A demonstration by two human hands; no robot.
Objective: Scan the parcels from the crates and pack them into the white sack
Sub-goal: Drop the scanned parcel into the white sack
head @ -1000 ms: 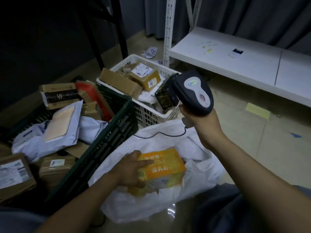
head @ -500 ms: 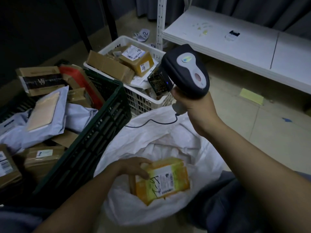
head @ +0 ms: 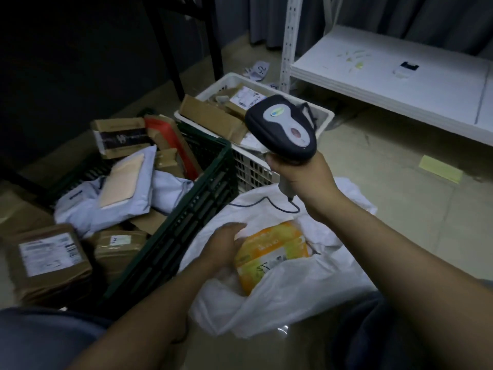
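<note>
Yellow parcel [head: 272, 252] lies inside the white sack [head: 293, 295] at its open mouth, label side up w/ black pen marks. The sack's near edge folds over the parcel's lower part. L hand [head: 224, 247] is at the parcel's left end, fingers close together against it. They're blurred, so can't tell if they clamp it or just touch. R hand [head: 296, 174] is raised above the sack's far edge, fingers wrapped tight round the handle of the scanner [head: 282, 126]. The scanner's dark head w/ grey top panel points left, seen against the white crate [head: 324, 116]. Cable [head: 266, 202] trails from the handle base across the sack's far edge.

Green crate [head: 192, 209] sits on the floor [head: 373, 196] just left of the sack, which lies against its right wall. Inside:
- grey mailer bags [head: 80, 206] in the middle, w/ a tan flat pack [head: 122, 180] on top
- brown box w/ dark band [head: 120, 136] at the far side
- red-and-brown packet [head: 170, 140] leaning at the far right corner
- small taped parcel w/ "2" sticker [head: 117, 247] at the near side

Big taped parcel w/ white label [head: 48, 257] is at near left; can't tell if it's in the crate or beside it.

The white crate stands right behind the green one's far right corner and holds brown boxes [head: 210, 118], one w/ a printed label. White shelf [head: 400, 84] runs along the far right, low over the floor. Yellow slip [head: 440, 169] lies on the floor in front of it. Paper scrap marked "y-2" [head: 258, 70] lies on the floor behind the white crate.
</note>
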